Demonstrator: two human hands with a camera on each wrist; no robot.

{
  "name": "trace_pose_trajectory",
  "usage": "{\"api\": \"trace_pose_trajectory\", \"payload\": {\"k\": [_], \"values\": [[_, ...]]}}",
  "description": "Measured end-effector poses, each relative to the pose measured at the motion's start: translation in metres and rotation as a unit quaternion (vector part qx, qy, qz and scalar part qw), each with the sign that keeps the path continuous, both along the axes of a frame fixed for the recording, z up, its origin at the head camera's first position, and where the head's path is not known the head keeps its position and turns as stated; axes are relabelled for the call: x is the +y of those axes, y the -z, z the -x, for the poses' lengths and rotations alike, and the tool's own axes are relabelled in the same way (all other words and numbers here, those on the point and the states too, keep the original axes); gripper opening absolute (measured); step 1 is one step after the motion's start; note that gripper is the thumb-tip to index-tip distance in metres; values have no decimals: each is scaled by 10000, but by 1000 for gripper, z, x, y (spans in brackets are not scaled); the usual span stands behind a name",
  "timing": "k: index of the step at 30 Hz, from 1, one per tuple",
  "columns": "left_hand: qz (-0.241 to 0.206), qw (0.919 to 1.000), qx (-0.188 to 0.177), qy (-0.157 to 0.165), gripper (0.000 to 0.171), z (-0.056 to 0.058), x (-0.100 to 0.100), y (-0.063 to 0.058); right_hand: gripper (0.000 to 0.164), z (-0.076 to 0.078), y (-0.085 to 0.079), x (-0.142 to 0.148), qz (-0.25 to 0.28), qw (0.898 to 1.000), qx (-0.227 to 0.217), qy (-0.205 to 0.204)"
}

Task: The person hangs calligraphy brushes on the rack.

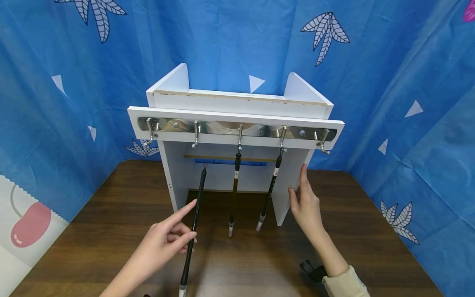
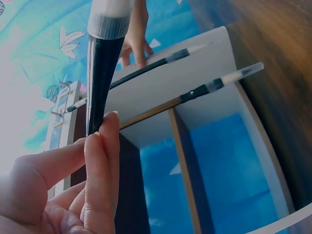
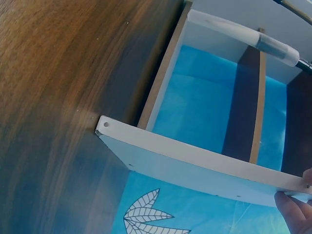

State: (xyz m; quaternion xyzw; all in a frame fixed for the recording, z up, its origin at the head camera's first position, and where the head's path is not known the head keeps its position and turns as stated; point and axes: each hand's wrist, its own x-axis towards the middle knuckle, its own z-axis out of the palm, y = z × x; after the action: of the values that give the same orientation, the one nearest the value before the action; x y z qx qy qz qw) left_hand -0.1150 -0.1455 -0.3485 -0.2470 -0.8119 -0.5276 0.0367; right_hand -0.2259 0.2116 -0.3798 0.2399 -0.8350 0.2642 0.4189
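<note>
My left hand (image 1: 168,239) pinches a long black calligraphy brush (image 1: 200,187) between thumb and fingers, with the index finger reaching up along it. The brush tilts, its wire loop on top and its capped end (image 2: 108,22) toward me. That loop is below the second hook (image 1: 196,134) from the left, apart from it. A brown calligraphy brush (image 1: 235,185) hangs from the middle hook (image 1: 240,136), and another black brush (image 1: 272,185) from the hook to its right. My right hand (image 1: 309,206) touches the right side panel (image 1: 291,177) of the white shelf with extended fingers.
The white shelf (image 1: 237,105) stands on a dark wooden table (image 1: 111,231). Across its front runs a board with a metal hook rail (image 1: 219,128); the outermost hooks hold nothing. A blue patterned curtain (image 1: 237,45) surrounds the back and sides.
</note>
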Motion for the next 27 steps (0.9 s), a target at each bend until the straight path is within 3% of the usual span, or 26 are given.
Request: {"api": "trace_pose_trajectory", "payload": {"k": [17,27], "values": [[-79,10000,37,-38,68,-7,0,-13,98,-1,0,-1,-6,10000,23,-27],[-112,9987,498,-72,71,-15,2,-22,98,-1,0,0,2,10000,-14,16]]}}
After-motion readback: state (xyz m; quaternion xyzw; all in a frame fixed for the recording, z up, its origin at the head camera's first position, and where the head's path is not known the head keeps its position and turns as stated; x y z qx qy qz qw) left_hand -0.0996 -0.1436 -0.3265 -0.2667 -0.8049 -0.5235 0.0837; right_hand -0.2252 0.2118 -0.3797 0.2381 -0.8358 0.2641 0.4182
